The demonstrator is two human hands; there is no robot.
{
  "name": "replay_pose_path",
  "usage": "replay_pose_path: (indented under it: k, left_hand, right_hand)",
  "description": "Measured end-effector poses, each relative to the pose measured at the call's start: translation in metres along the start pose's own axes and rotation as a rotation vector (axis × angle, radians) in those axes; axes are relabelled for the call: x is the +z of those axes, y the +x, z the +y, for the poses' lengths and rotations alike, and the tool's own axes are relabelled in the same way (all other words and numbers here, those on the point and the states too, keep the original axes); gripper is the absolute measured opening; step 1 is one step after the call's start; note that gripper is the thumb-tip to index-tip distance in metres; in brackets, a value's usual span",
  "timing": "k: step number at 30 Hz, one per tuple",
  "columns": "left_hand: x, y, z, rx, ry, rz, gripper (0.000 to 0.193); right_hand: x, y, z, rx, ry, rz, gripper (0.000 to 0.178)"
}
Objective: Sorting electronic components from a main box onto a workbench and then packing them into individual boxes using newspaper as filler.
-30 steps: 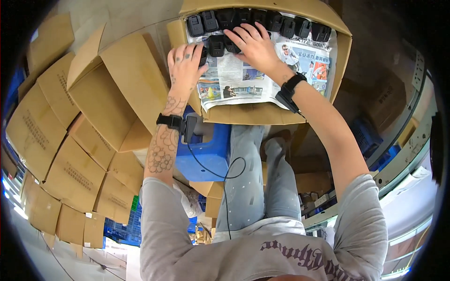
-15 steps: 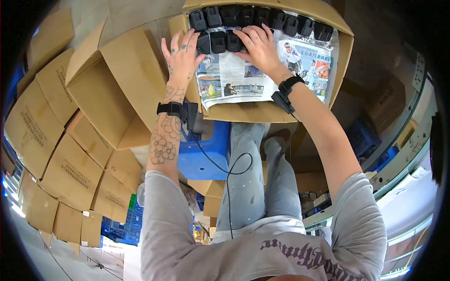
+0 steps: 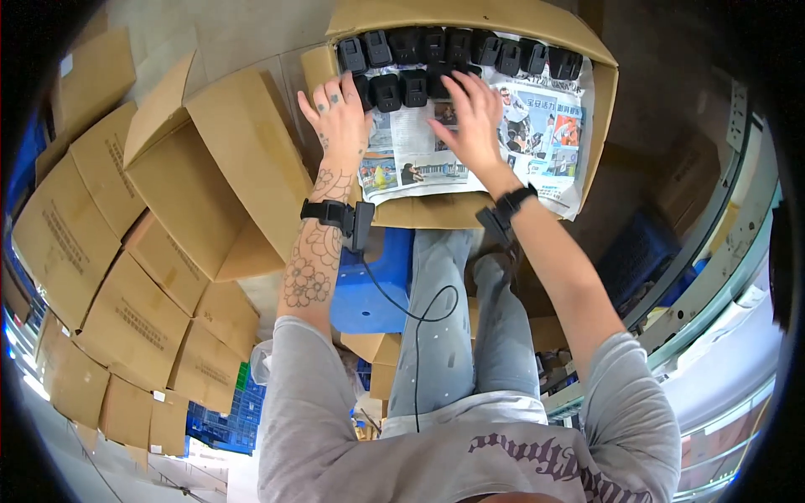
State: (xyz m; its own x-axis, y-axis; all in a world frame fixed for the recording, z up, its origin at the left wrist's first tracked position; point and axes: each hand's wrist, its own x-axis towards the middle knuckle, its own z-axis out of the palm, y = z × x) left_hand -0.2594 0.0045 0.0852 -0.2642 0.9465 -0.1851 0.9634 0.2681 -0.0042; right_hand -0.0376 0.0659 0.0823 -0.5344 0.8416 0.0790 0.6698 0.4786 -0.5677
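Two rows of black plastic housings stand along the far side of an open cardboard box point(image 3: 470, 216). My left hand point(image 3: 341, 121) is at the left end of the nearer row, fingers apart, its fingertips against the end housing point(image 3: 362, 89). Beside that one are a housing with a squarish front point(image 3: 385, 92) and another like it point(image 3: 413, 88). My right hand point(image 3: 475, 121) hovers at the row's right end, thumb and fingers spread. Its fingertips are close by a further housing point(image 3: 438, 81), partly covered by them; whether they touch it I cannot tell. Printed newspaper point(image 3: 537, 138) lies under the housings.
Another open cardboard box point(image 3: 189, 193) stands to the left, by stacked cartons point(image 3: 134, 310). A blue plastic stool point(image 3: 369, 293) is below the working box. Metal shelving point(image 3: 713, 226) curves along the right. A black cable point(image 3: 419, 352) hangs from my left wrist strap.
My right hand has drawn back slightly toward me, its fingers spreading off the nearer row. A further housing now shows at that row's right end. My left hand stays at the left end.
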Motion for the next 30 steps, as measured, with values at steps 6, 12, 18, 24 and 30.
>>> replay_pose_path:
  k: [6, 12, 18, 24, 30]
  left_hand:
    - [0.010, -0.009, 0.007, 0.303, -0.213, 0.098, 0.092]
    - [0.020, -0.001, 0.015, 0.290, -0.114, 0.074, 0.078]
    - [0.004, -0.008, 0.032, 0.178, 0.091, -0.012, 0.077]
    - [-0.017, -0.005, 0.103, 0.231, 0.064, -0.029, 0.072]
    - [0.003, 0.004, 0.135, 0.163, 0.127, -0.401, 0.071]
  right_hand:
    - [-0.076, -0.088, 0.014, 0.306, -0.005, 0.079, 0.066]
    - [-0.187, -0.185, -0.014, 0.518, -0.073, 0.003, 0.061]
    - [-0.304, -0.282, -0.064, 0.716, -0.049, 0.038, 0.055]
    - [-0.381, -0.398, -0.096, 0.896, -0.012, 0.204, 0.045]
    - [-0.400, -0.498, -0.135, 1.148, 0.062, 0.303, 0.041]
